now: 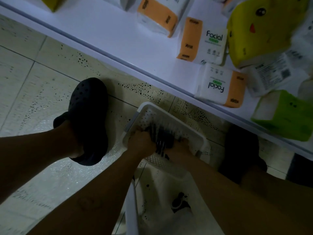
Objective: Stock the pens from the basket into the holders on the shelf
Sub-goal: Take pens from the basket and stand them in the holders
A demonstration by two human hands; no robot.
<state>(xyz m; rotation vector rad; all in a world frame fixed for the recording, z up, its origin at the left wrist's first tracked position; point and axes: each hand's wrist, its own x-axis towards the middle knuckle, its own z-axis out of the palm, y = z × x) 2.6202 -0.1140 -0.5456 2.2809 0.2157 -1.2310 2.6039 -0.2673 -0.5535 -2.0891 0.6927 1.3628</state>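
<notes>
A white perforated basket (149,111) sits on the tiled floor in front of the shelf. Inside it lies a bunch of dark pens (161,135). My left hand (140,141) reaches into the basket from the left, fingers curled round the bunch. On the bunch's right side my right hand (180,147) grips the same pens. The pens' far ends fan out toward the basket's back wall. No pen holders are in view.
A white low shelf (105,36) runs diagonally across the top, with orange-and-white facial tissue packs (205,43), a yellow cartoon pack (264,29) and a green pack (284,116). My feet in dark clogs (89,117) stand either side of the basket. A second white basket (135,209) is below.
</notes>
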